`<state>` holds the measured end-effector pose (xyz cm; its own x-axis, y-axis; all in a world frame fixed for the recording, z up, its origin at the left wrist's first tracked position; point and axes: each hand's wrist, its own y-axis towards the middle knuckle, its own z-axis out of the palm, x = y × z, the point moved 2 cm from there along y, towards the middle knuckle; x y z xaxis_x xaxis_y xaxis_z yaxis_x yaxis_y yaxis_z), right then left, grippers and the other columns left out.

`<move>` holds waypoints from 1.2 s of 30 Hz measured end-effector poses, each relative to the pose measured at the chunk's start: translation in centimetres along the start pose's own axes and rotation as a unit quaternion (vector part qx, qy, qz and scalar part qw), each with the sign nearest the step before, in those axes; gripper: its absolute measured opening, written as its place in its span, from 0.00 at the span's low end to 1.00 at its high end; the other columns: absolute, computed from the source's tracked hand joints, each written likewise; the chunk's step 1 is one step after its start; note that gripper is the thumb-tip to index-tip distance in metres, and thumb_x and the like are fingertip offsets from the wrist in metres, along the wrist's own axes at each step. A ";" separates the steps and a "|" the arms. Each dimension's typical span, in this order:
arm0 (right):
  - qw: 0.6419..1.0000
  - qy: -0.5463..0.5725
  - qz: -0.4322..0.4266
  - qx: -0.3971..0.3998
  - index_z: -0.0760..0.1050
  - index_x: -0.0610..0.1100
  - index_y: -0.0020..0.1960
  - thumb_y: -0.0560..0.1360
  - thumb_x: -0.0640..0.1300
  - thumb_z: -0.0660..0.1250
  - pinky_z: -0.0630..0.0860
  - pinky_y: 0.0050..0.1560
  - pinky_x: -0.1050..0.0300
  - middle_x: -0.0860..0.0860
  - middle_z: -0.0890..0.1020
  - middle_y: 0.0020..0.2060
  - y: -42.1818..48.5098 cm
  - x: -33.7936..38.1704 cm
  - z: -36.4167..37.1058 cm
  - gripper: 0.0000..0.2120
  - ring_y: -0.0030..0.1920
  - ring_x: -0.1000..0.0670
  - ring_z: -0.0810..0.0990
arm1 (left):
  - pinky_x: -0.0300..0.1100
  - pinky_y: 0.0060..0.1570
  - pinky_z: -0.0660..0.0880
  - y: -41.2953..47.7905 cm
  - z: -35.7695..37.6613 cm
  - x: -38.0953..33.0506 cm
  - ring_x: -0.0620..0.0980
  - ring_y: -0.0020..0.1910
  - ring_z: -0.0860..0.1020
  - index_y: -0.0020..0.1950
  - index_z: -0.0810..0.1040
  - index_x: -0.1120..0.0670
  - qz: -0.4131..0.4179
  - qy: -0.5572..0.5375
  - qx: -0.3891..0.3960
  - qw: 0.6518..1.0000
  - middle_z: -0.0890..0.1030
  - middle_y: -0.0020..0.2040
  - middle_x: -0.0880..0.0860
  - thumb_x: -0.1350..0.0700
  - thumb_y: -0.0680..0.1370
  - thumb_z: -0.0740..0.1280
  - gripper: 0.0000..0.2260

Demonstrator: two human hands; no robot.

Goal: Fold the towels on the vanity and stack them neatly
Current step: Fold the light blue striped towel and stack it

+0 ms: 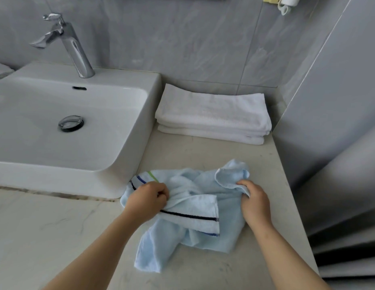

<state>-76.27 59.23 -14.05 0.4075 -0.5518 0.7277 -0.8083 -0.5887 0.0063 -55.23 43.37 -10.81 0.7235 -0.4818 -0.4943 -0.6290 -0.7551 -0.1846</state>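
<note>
Head view: our left hand (149,198) has its fingers curled tight round a bunch of the blue towel (188,208) by the striped hem. Our right hand (254,204) pinches the rolled far edge.

The towel lies crumpled on the desk (56,237), just beside the front corner of the sink (56,174). The two grips are probably set to pull it apart and flatten it before the first fold.

The folded white stack (211,116) sits at the back, between the sink and the side wall (329,122), and is the likely landing spot.

For room, there's a bare strip between towel and stack, and the desk is widest front-left. The desk's right edge is close.
</note>
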 end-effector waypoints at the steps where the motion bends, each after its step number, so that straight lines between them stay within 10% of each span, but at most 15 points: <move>1: 1.000 -0.007 -0.001 -0.003 0.79 0.41 0.56 0.72 0.28 0.59 0.69 0.46 0.57 0.42 0.79 0.49 -0.1 0.2 0.0 0.18 0.51 0.41 0.77 | 0.42 0.40 0.72 0.1 -0.1 -0.3 0.46 0.38 0.73 0.29 0.69 0.46 0.005 0.003 -0.006 1.000 0.75 0.35 0.45 0.63 0.73 0.59 0.15; 5: 0.990 -0.143 0.018 -0.003 0.70 0.47 0.67 0.74 0.40 0.65 0.68 0.59 0.47 0.45 0.71 0.67 -1.3 1.8 0.4 0.22 0.64 0.39 0.69 | 0.35 0.40 0.68 0.5 -0.7 -2.9 0.46 0.47 0.73 0.49 0.78 0.51 0.065 -0.071 -0.127 0.987 0.74 0.50 0.44 0.58 0.77 0.63 0.06; 9: 0.971 -0.179 -0.127 -0.091 0.67 0.50 0.65 0.65 0.40 0.75 0.69 0.57 0.37 0.40 0.71 0.67 -3.2 3.4 1.4 0.32 0.64 0.37 0.69 | 0.37 0.62 0.63 1.2 1.5 -4.3 0.46 0.66 0.67 0.69 0.68 0.46 0.144 -0.038 0.007 0.989 0.69 0.68 0.45 0.45 0.76 0.64 0.21; 12: 0.962 -0.184 -0.202 -0.021 0.71 0.54 0.59 0.67 0.54 0.65 0.74 0.51 0.45 0.49 0.81 0.57 -3.6 3.4 2.3 0.21 0.55 0.44 0.79 | 0.30 0.61 0.59 1.1 3.0 -3.4 0.47 0.64 0.68 0.65 0.75 0.49 0.140 -0.062 0.015 0.988 0.71 0.66 0.45 0.38 0.69 0.55 0.29; 19: 0.949 -0.229 -0.187 0.112 0.68 0.58 0.67 0.67 0.60 0.41 0.57 0.63 0.59 0.61 0.70 0.67 -1.6 2.9 1.5 0.33 0.68 0.54 0.66 | 0.18 0.45 0.63 1.3 1.5 -1.6 0.44 0.51 0.73 0.47 0.77 0.51 0.063 -0.155 -0.002 0.986 0.75 0.50 0.44 0.67 0.72 0.64 0.11; 29: 0.926 -0.354 -0.080 0.102 0.62 0.61 0.71 0.79 0.43 0.54 0.44 0.72 0.44 0.52 0.51 0.77 1.1 3.6 -0.5 0.22 0.76 0.44 0.45 | 0.38 0.38 0.66 -0.3 1.6 -1.4 0.42 0.30 0.67 0.29 0.69 0.51 0.032 -0.128 0.167 0.977 0.70 0.28 0.45 0.50 0.71 0.59 0.12; 34: 0.941 -0.297 -0.055 0.155 0.53 0.60 0.74 0.76 0.61 0.39 0.47 0.72 0.41 0.54 0.48 0.77 -2.3 3.6 1.9 0.27 0.76 0.45 0.43 | 0.40 0.32 0.67 0.3 2.0 -3.7 0.50 0.32 0.75 0.33 0.71 0.51 0.096 0.057 -0.127 0.986 0.74 0.30 0.48 0.43 0.75 0.52 0.18; 36: 0.934 -0.304 -0.086 0.169 0.56 0.59 0.74 0.69 0.64 0.29 0.52 0.71 0.39 0.54 0.55 0.76 -3.3 2.8 2.6 0.38 0.76 0.44 0.48 | 0.41 0.42 0.72 0.8 2.6 -4.4 0.52 0.43 0.79 0.48 0.80 0.49 0.166 0.048 -0.133 0.976 0.81 0.43 0.48 0.43 0.74 0.54 0.18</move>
<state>-71.35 58.04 -13.82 0.7679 -0.6048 0.2111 -0.5703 -0.7955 -0.2045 -59.63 46.06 -10.98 0.5235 -0.7493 -0.4056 -0.7461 -0.6330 0.2063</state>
